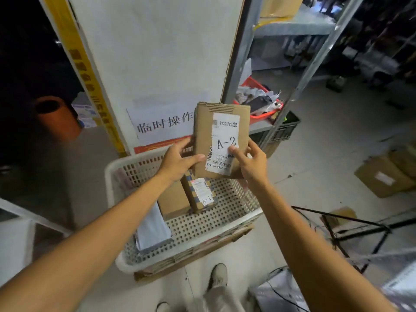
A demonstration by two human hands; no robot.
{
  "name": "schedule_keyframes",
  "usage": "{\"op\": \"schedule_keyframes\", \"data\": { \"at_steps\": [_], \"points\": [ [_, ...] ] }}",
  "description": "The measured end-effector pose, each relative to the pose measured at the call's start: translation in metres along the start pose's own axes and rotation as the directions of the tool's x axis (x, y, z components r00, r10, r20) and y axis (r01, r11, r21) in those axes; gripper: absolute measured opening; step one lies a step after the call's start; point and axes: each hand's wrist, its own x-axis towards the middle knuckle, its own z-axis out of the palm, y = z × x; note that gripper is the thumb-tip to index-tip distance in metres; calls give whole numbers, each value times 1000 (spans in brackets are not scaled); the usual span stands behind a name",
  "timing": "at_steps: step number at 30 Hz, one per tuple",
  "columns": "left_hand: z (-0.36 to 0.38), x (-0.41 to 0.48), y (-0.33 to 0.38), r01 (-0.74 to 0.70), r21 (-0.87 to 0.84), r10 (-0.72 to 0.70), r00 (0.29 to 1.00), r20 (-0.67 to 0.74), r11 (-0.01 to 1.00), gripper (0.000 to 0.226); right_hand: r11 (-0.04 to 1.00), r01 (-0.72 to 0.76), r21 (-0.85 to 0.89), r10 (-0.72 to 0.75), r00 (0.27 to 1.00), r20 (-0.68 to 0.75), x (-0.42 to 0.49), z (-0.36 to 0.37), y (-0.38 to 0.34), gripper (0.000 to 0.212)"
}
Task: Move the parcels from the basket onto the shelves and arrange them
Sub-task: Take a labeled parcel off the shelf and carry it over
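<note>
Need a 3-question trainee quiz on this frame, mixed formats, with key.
1. True or false: the A-2 parcel rests inside the white basket.
2. How many hands grip the A-2 parcel? A) none B) one C) two
3. Fill in: the other labelled parcel, standing in the basket, reads ____.

Key:
1. False: it is held up above the basket.
2. C: the left hand and the right hand each hold a side.
3. A-1
</note>
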Motion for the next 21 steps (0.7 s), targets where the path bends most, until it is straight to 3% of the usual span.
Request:
{"op": "schedule_keyframes", "data": {
  "at_steps": [4,10,16,21],
  "points": [
    [24,21,-29,106,5,-106,994,-42,994,79,993,-80,-89,83,996,29,36,1,34,40],
    [57,67,-64,333,-9,-332,938,-99,943,76,921,-158,-356,209,972,111,100,5,90,61],
    [103,106,-113,509,-161,-528,841,-118,846,65,760,-31,-649,279,918,282,138,10,150,109],
    [134,141,-172,564,-176,-587,800,-124,807,52,508,56,-859,390,875,287,158,18,210,133]
  ]
}}
